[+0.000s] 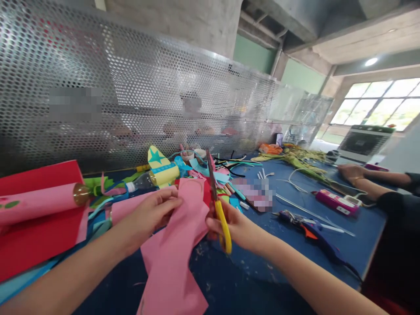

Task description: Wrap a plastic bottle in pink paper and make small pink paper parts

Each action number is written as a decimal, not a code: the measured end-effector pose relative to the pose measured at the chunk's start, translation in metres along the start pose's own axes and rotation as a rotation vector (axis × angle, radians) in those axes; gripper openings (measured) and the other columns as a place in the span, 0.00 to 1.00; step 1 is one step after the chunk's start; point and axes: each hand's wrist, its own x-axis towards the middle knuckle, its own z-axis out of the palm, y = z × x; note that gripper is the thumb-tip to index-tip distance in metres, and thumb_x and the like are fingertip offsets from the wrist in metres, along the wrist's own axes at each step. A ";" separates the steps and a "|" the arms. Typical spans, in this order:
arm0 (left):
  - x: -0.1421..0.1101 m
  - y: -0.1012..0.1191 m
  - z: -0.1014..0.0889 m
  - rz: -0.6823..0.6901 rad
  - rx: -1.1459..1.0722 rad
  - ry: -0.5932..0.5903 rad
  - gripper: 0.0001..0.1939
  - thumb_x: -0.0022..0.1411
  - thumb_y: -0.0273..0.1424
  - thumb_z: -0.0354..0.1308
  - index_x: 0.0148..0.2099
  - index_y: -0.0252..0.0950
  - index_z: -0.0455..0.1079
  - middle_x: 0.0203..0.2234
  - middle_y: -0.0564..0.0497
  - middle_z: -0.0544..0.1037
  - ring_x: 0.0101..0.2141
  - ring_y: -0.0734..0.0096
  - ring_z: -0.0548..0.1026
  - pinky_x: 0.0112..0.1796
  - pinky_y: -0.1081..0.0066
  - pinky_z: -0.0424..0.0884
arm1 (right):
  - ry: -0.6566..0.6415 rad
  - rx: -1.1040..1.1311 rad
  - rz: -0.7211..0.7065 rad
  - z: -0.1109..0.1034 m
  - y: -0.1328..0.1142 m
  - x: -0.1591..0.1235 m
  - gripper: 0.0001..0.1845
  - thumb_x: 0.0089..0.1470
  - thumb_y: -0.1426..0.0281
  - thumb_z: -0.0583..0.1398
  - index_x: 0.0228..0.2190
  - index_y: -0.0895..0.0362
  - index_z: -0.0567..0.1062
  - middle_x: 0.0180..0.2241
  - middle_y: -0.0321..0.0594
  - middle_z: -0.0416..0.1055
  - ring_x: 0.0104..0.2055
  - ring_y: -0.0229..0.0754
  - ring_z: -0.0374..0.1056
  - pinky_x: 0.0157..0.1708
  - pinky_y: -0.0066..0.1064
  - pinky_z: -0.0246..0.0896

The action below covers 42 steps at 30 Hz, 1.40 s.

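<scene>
My left hand (162,208) pinches the left edge of a pink paper sheet (183,236) near its upper end. The sheet has a cut, uneven outline, and a faint curved line is drawn near its top. In my right hand (229,223) is a pair of scissors (223,223) with yellow handles, its dark blades pointing up beside the sheet's right edge. I cannot tell whether the blades touch the paper. Behind my left hand lies a bottle wrapped in pink paper (127,205). A yellow paper piece with a teal star (155,155) stands beyond it.
Red card (42,236) and another pink-wrapped bottle (36,205) lie left. A glue gun (311,232) and a purple power strip (337,203) rest right on the blue table (243,280). A co-worker's arms (357,175) reach in at right. A perforated metal screen (147,96) borders the back.
</scene>
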 end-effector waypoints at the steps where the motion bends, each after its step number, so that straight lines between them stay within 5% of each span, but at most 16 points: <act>1: 0.000 0.000 -0.001 0.011 0.021 0.004 0.11 0.44 0.33 0.67 0.31 0.35 0.71 0.22 0.57 0.71 0.22 0.77 0.69 0.25 0.78 0.65 | -0.031 0.029 -0.002 0.000 0.002 -0.001 0.29 0.40 0.45 0.66 0.28 0.53 0.61 0.21 0.25 0.58 0.20 0.31 0.56 0.27 0.29 0.62; 5: 0.000 0.004 -0.004 0.050 0.072 0.037 0.16 0.45 0.36 0.67 0.37 0.34 0.72 0.23 0.56 0.72 0.25 0.74 0.71 0.27 0.76 0.66 | -0.136 0.153 0.016 -0.003 0.014 -0.003 0.31 0.48 0.36 0.52 0.32 0.52 0.63 0.22 0.25 0.53 0.18 0.30 0.47 0.25 0.32 0.67; 8: 0.000 0.007 -0.005 0.104 0.093 0.051 0.13 0.45 0.36 0.67 0.32 0.35 0.72 0.22 0.56 0.71 0.24 0.74 0.70 0.26 0.76 0.66 | -0.164 0.180 0.035 -0.006 0.016 -0.004 0.31 0.51 0.38 0.51 0.35 0.53 0.66 0.24 0.26 0.54 0.19 0.30 0.46 0.26 0.32 0.68; 19: 0.000 0.006 -0.003 0.088 -0.066 0.037 0.14 0.45 0.37 0.69 0.32 0.35 0.73 0.21 0.58 0.70 0.21 0.78 0.68 0.25 0.78 0.65 | -0.159 -0.290 0.005 -0.001 -0.009 -0.023 0.34 0.52 0.35 0.41 0.30 0.53 0.64 0.25 0.33 0.55 0.26 0.38 0.56 0.36 0.40 0.68; 30: -0.005 0.003 0.002 0.079 -0.076 -0.010 0.16 0.45 0.39 0.70 0.32 0.35 0.72 0.20 0.58 0.69 0.24 0.75 0.71 0.29 0.75 0.68 | -0.032 -0.612 -0.193 -0.002 0.000 -0.025 0.25 0.62 0.47 0.42 0.31 0.52 0.63 0.30 0.37 0.64 0.30 0.42 0.59 0.31 0.34 0.58; 42: -0.001 0.000 0.003 0.072 -0.102 0.005 0.21 0.37 0.42 0.73 0.30 0.35 0.73 0.19 0.59 0.66 0.22 0.79 0.65 0.25 0.78 0.64 | -0.049 -0.683 -0.123 0.001 -0.008 -0.026 0.33 0.61 0.44 0.38 0.48 0.55 0.65 0.33 0.39 0.68 0.31 0.42 0.64 0.37 0.35 0.64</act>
